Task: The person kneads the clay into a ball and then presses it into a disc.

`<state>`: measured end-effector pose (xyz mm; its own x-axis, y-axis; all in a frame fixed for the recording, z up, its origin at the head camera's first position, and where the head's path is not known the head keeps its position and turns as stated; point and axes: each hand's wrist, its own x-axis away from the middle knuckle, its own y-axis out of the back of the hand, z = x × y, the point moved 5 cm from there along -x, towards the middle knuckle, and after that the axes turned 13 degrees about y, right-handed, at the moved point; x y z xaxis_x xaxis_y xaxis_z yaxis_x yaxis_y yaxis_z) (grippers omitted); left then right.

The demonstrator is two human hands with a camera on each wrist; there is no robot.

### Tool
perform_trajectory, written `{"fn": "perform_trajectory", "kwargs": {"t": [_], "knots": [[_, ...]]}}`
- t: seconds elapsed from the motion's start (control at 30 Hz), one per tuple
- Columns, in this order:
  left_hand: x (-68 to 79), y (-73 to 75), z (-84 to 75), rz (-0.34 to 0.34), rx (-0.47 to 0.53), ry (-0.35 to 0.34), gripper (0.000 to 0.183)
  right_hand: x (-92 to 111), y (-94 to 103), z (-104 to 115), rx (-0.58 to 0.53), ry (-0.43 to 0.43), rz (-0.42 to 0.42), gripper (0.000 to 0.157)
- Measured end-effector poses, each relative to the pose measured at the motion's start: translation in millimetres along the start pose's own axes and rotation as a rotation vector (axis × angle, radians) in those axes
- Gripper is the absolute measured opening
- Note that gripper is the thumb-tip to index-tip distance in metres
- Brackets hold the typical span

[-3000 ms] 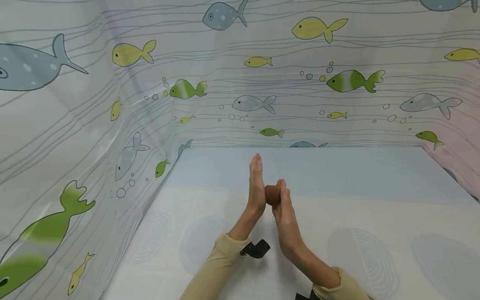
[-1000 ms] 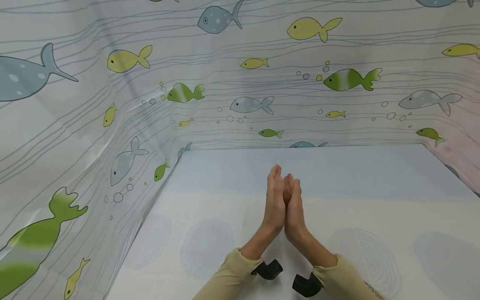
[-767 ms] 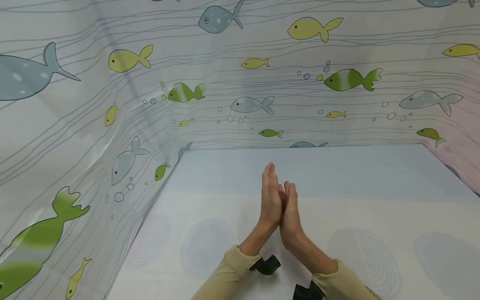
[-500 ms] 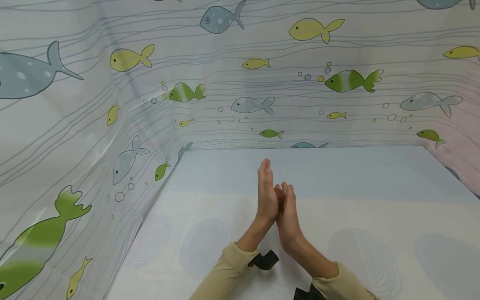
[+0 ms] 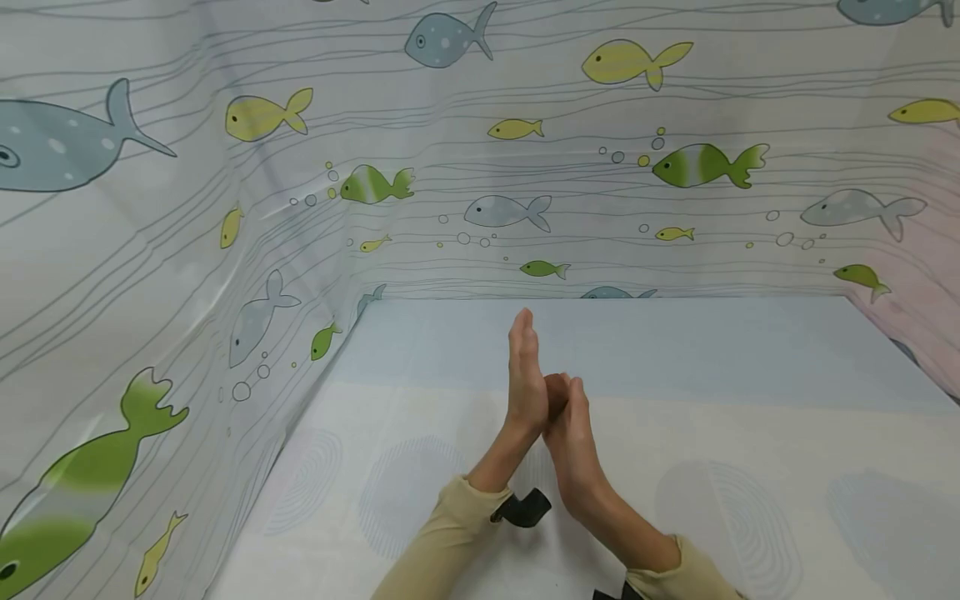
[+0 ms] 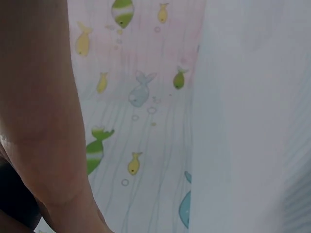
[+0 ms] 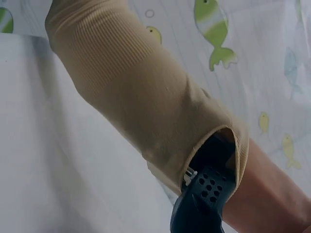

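Note:
A small brown lump, clay-like in look, sits between my two palms over the table. My left hand stands on edge with straight fingers pointing forward, its palm against the lump's left side. My right hand faces it, fingers also straight and its fingertips beside the lump, lower in view than the left fingertips. Parts of the lump are hidden by both hands. In the left wrist view, bare skin fills the left side. The right wrist view mostly holds a beige sleeve; the lump appears in neither wrist view.
A pale blue and white cloth with printed circles covers the table. Fish-patterned sheeting hangs behind it and along the left. A dark wrist camera sticks out beside the left cuff, another by the right cuff.
The palms slide past each other: since one second ago the left hand has moved forward and left, the right slightly back. The brown lump, hidden then, now shows between them.

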<state>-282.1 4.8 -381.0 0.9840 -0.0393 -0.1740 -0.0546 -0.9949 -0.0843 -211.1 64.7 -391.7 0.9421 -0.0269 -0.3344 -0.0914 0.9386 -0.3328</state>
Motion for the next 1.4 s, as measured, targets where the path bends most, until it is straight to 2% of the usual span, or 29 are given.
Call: {"fn": "perform_trajectory", "kwargs": {"t": [0.2, 0.3, 0.37, 0.47, 0.57, 0.77, 0.93, 1.17, 1.4], "knots": [[-4.2, 5.4, -1.9, -0.013, 0.002, -0.015, 0.061, 5.4, -4.6, 1.8, -0.006, -0.012, 0.057, 0.063], [-4.1, 5.5, -0.3, 0.001, 0.015, -0.011, 0.061, 3.7, -5.1, 4.0, 0.005, -0.004, 0.069, 0.066], [-1.7, 2.7, 3.2, 0.041, 0.017, 0.005, 0.062, 0.9, -3.0, 4.8, 0.011, -0.009, 0.06, 0.067], [5.7, -6.7, 9.8, 0.142, 0.007, 0.026, 0.065, -4.6, 4.3, 5.5, -0.002, -0.044, 0.03, 0.079], [14.5, -16.2, 14.3, 0.225, -0.014, 0.021, 0.068, -11.8, 13.0, 5.5, -0.044, -0.076, -0.008, 0.082], [29.5, -27.2, 13.5, 0.289, -0.029, -0.011, 0.075, -27.5, 27.5, 3.9, -0.128, -0.101, -0.113, 0.081], [37.6, -31.4, 10.3, 0.304, -0.029, -0.022, 0.077, -37.3, 33.7, 3.2, -0.186, -0.098, -0.149, 0.08], [43.8, -32.3, 8.5, 0.279, -0.044, -0.028, 0.073, -42.6, 43.1, -3.7, -0.171, -0.085, -0.161, 0.079], [45.6, -33.6, -0.9, 0.289, -0.059, -0.076, 0.076, -45.3, 49.7, -8.1, -0.159, -0.07, -0.166, 0.077]]}}
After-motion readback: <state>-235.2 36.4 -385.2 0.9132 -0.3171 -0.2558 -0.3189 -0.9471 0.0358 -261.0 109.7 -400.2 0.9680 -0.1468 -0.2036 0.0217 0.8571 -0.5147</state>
